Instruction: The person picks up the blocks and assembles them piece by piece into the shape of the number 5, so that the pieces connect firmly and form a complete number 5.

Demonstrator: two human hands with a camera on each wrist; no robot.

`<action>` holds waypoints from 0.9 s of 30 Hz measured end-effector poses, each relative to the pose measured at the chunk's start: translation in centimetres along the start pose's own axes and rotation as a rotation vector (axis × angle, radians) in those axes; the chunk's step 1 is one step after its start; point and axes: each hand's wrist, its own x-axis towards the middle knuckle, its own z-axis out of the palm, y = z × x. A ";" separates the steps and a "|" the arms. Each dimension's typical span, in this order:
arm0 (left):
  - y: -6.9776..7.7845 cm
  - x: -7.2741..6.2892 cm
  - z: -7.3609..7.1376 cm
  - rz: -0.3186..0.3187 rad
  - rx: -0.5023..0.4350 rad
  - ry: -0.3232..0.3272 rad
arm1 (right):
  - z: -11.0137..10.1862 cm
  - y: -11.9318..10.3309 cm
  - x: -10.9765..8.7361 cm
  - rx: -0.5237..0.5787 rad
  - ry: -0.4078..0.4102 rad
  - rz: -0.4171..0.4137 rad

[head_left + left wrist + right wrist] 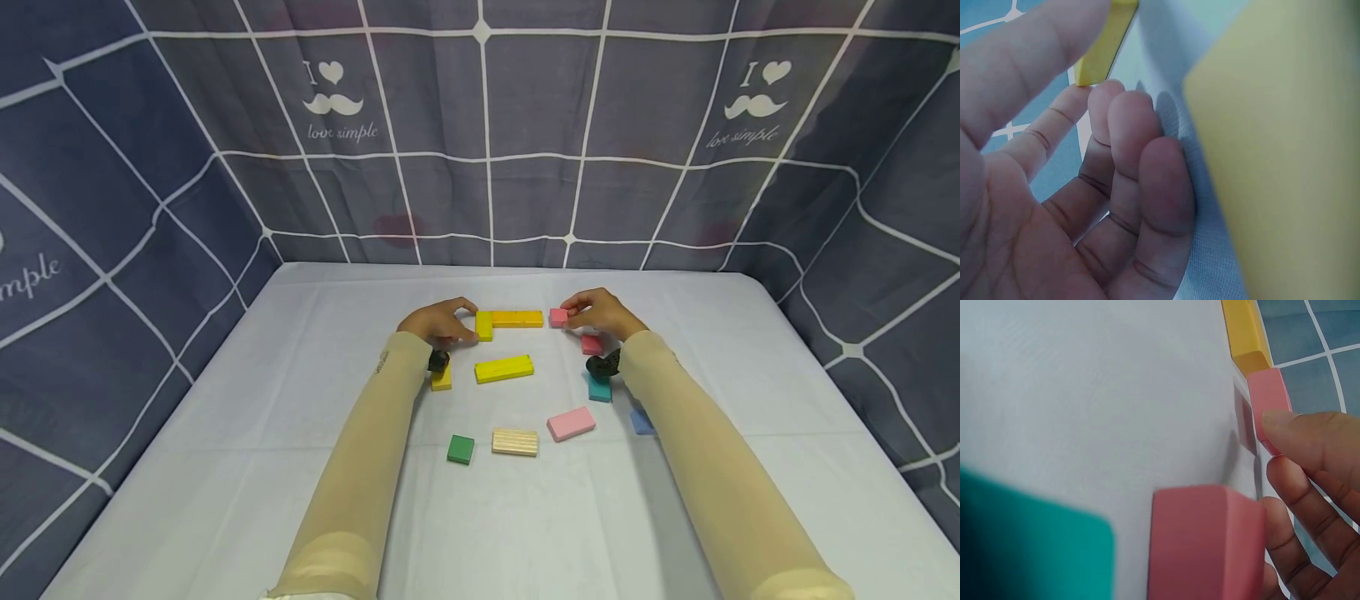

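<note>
At the far side of the table, the left hand (441,322) pinches an upright yellow block (484,326) by its ends, thumb at the near end and index finger at the far end. That block stands against the left end of a long orange-yellow block (517,319). The right hand (602,313) pinches a small pink block (558,317) between thumb and fingers. In the right wrist view this pink block (1267,400) appears slightly above the cloth, close to the orange-yellow block's end (1249,337). Under the right hand lies a darker pink block (592,345).
Nearer lie a yellow block (504,369), another yellow block (442,378) partly under the left wrist, a teal block (599,388), a blue block (642,422), a light pink block (572,424), a ridged wooden block (515,442) and a green block (461,450). A grid-patterned curtain (540,200) surrounds the white table.
</note>
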 end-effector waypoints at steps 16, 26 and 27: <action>0.1 -0.2 0.0 0.009 -0.007 -0.004 | 0.7 -0.7 0.3 -0.023 0.005 0.030; 0.0 -0.1 0.0 0.009 -0.027 -0.010 | 1.0 -1.0 0.6 -0.039 0.006 0.020; 0.0 -0.1 0.0 0.008 -0.027 -0.009 | 1.0 -1.1 0.6 -0.039 0.005 0.020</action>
